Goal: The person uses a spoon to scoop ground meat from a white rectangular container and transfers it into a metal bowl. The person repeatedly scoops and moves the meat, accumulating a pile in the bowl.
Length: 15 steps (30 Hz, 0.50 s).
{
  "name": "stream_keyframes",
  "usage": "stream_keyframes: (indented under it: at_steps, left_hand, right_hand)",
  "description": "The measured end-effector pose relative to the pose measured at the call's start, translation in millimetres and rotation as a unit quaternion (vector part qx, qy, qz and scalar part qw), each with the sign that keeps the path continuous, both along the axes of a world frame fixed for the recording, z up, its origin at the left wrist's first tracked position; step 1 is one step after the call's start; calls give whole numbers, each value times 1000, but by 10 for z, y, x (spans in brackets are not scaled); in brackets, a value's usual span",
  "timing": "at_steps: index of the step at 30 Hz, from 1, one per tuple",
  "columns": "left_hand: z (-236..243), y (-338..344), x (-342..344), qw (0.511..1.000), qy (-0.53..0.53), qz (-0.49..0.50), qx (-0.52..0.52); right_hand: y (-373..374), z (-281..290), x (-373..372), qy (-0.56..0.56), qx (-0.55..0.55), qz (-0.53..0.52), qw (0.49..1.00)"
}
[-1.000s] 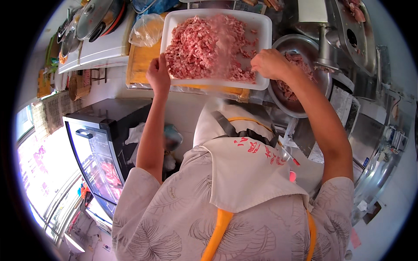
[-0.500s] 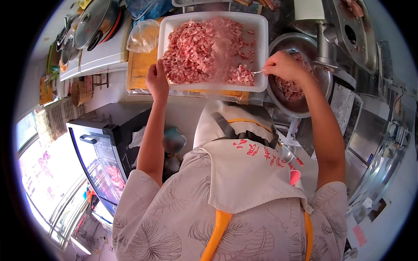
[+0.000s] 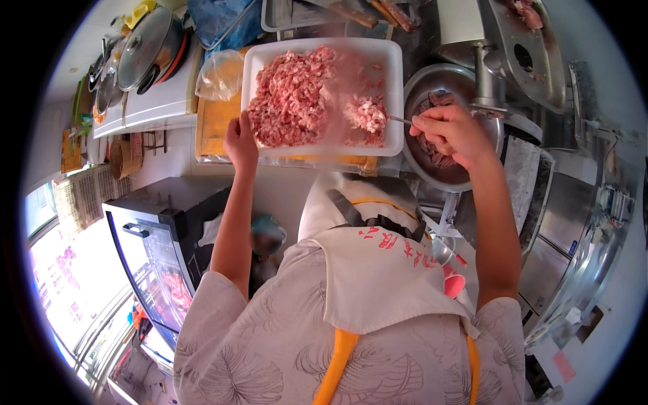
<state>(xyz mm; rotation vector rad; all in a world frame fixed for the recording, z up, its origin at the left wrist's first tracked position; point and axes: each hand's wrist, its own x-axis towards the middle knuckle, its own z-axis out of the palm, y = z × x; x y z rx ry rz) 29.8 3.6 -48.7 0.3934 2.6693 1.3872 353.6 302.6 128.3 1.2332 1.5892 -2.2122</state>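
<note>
A white rectangular tray [image 3: 395,75] holds a large heap of pink minced meat [image 3: 293,94], mostly in its left half. My left hand [image 3: 241,140] grips the tray's left edge, fingers closed on the rim. Over the tray's right wall, my right hand [image 3: 453,133] pinches the thin metal handle [image 3: 401,120] of a utensil. Its head is hidden under a clump of mince [image 3: 368,113] in the right part of the tray, so its kind cannot be told. Beneath my right hand is a steel bowl [image 3: 422,170] with more strips of ground meat [image 3: 442,100].
A metal meat grinder [image 3: 487,84] stands over the bowl, with a steel feed pan [image 3: 530,61] beside it. A wooden board [image 3: 219,125] lies under the tray. Left are a clear plastic bag [image 3: 221,74] and a lidded pan [image 3: 145,47]. Below left stands a glass-door fridge [image 3: 152,263].
The view has shifted slightly. My right hand has turned, and the mince clump at the utensil looks fuller and higher against the tray. My left hand stays on the tray's edge.
</note>
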Motion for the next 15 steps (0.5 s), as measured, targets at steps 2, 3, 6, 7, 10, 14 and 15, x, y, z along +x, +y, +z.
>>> stream_keyframes:
  at_steps: [2,3,6,7,10,14,15]
  left_hand:
    - [-12,-11,-19,1000,3,-6,-3]
    - [-12,-4,-8,1000,4,-11,-4]
    - [3,-5,19,1000,14,-24,3]
    - [-46,-30,-2,999,18,-28,1]
    - [-69,-63,-10,999,20,-30,15]
    - [-21,-26,6,999,-12,-30,18]
    - [-10,-1,18,999,-16,-29,28]
  right_hand:
    - [-1,278,79,28,-9,-35,999]
    - [12,429,126,48,-2,-56,997]
    - [114,930,349,98,30,-113,988]
    - [171,1102,440,108,57,-134,983]
    - [328,1492,712,129,162,-201,957]
    - [513,1587,875,49,446,-283,848]
    - [594,1513,883,12,527,-295,797]
